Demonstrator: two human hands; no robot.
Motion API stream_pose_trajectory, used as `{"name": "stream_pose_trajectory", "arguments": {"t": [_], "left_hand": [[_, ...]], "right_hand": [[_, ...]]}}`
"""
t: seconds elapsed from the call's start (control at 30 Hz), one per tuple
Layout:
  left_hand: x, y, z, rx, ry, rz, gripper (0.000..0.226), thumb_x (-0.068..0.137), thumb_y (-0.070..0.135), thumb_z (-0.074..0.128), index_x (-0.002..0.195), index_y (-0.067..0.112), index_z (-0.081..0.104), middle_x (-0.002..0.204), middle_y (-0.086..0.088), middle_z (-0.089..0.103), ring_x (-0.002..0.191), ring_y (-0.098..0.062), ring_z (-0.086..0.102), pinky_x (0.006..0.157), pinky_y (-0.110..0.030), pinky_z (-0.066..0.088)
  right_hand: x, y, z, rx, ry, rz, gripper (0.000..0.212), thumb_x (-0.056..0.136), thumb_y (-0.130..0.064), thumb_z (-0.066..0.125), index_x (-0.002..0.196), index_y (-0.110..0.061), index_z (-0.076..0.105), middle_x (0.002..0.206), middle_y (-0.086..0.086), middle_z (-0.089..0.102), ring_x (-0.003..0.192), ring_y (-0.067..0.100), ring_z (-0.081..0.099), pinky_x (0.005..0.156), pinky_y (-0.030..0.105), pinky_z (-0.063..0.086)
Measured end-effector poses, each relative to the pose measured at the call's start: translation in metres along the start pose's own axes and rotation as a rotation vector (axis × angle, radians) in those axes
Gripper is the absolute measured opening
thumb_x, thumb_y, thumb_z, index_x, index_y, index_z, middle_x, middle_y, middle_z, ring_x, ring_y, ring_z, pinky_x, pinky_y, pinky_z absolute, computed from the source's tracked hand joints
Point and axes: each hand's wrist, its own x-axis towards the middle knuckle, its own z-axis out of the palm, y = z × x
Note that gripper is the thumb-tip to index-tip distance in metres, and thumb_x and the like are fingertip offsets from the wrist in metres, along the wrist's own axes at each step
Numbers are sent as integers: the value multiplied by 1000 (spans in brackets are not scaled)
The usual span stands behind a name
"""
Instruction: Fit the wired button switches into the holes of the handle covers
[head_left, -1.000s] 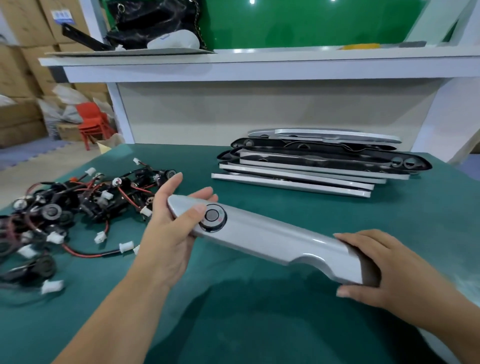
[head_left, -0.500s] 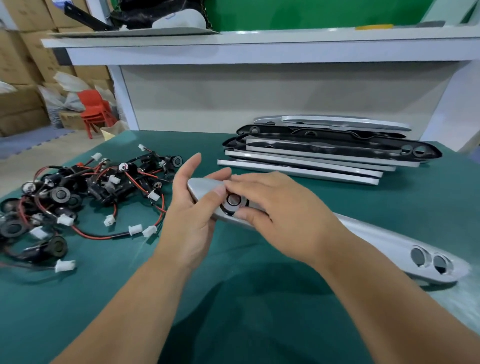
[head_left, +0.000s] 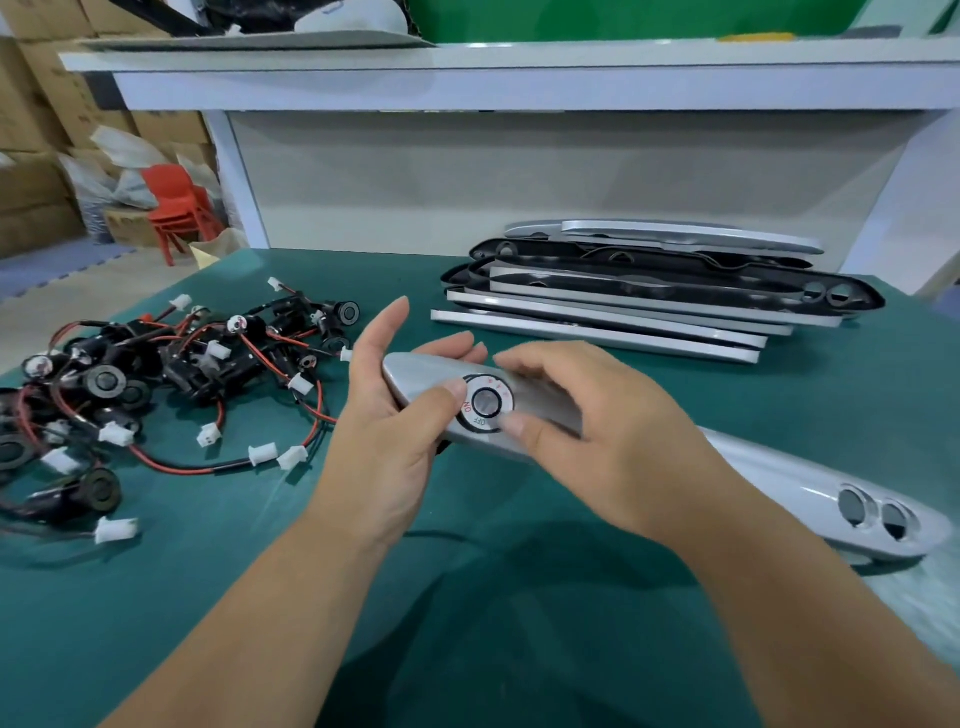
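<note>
Hands meet over the left end of the silver handle cover (head_left: 779, 478), which runs slantwise across the green surface (head_left: 208, 597) in front of you. Your left hand (head_left: 384, 415) cradles that end from below: the fingers (head_left: 387, 332) lie spread behind the cover, and your thumb curls over the front to touch the left rim of the button switch (head_left: 487, 404). That switch sits in its hole, a round black ring marked ON and OFF around a grey centre. Your right hand (head_left: 613, 436) comes over the cover just right of the switch, its fingers curled across the far edge and blurred, with the thumb tip pressed at the lower right of the ring. At the cover's right end, down near the surface, two holes (head_left: 872, 512) stand side by side. To your left, a tangle of wired button switches (head_left: 156, 374) lies with red and black leads and white plugs. Behind your hands, a stack of handle covers (head_left: 649, 291) rests near the back of the surface, some silver side up and some showing dark insides.
</note>
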Motion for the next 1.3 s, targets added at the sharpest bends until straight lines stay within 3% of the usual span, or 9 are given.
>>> {"name": "stream_pose_trajectory", "arguments": {"t": [0.1, 0.17, 0.33, 0.47, 0.53, 0.67, 0.83, 1.13, 1.3], "left_hand": [[-1, 2, -2, 36, -22, -6, 62, 75, 9, 59, 124, 42, 42, 110, 3, 71, 114, -15, 62, 102, -49, 44], [-2, 2, -5, 86, -61, -33, 62, 76, 13, 62, 123, 47, 41, 116, 7, 69, 116, -12, 61, 105, -48, 41], [-1, 3, -13, 224, -124, -135, 60, 62, 38, 73, 115, 46, 48, 115, 5, 70, 108, -19, 65, 102, -42, 45], [-1, 7, -16, 594, -120, -196, 41, 61, 53, 70, 98, 47, 55, 98, -8, 69, 87, -24, 65, 87, -37, 53], [-2, 6, -15, 574, -113, -245, 38, 62, 48, 71, 96, 37, 57, 94, -15, 68, 80, -29, 66, 88, -50, 53], [0, 8, -14, 589, -90, -270, 33, 75, 36, 77, 97, 24, 56, 84, -8, 69, 67, -20, 68, 84, -49, 56], [-1, 6, -13, 572, -62, -282, 23, 82, 24, 72, 96, 19, 54, 81, -13, 69, 67, -23, 65, 82, -53, 55], [-3, 3, -10, 514, -64, -303, 21, 86, 22, 67, 100, 16, 53, 82, -10, 67, 65, -20, 63, 82, -51, 56], [-4, -1, -9, 415, -58, -316, 10, 93, 23, 57, 99, 16, 54, 94, -10, 72, 74, -21, 70, 72, -33, 58]], "right_hand": [[0, 6, -9, -21, -49, 253, 60, 70, -70, 46, 124, -44, 45, 108, -20, 57, 98, 2, 53, 79, 21, 39], [2, 7, -9, -159, -111, 313, 64, 62, -79, 42, 113, -40, 51, 99, -18, 57, 92, 6, 53, 79, 26, 39], [6, 5, -3, -316, -141, 327, 62, 59, -83, 33, 92, -34, 52, 85, -12, 51, 85, 11, 50, 80, 35, 38], [4, 11, 3, -445, -179, 326, 53, 66, -79, 33, 91, -34, 46, 85, -14, 49, 88, 14, 45, 76, 35, 30], [4, 13, 6, -459, -182, 314, 52, 66, -79, 32, 90, -34, 44, 84, -14, 48, 88, 14, 44, 76, 35, 28], [4, 16, 9, -451, -159, 298, 52, 69, -79, 34, 90, -33, 45, 86, -13, 50, 89, 15, 45, 77, 35, 29], [3, 16, 12, -462, -142, 289, 49, 73, -77, 34, 90, -33, 45, 87, -13, 50, 89, 16, 44, 76, 35, 27], [2, 16, 11, -463, -169, 307, 55, 72, -80, 35, 94, -32, 47, 91, -12, 51, 94, 15, 46, 81, 36, 30], [3, 17, 9, -470, -216, 349, 66, 61, -88, 40, 96, -32, 48, 93, -13, 53, 93, 14, 47, 79, 36, 28]]}}
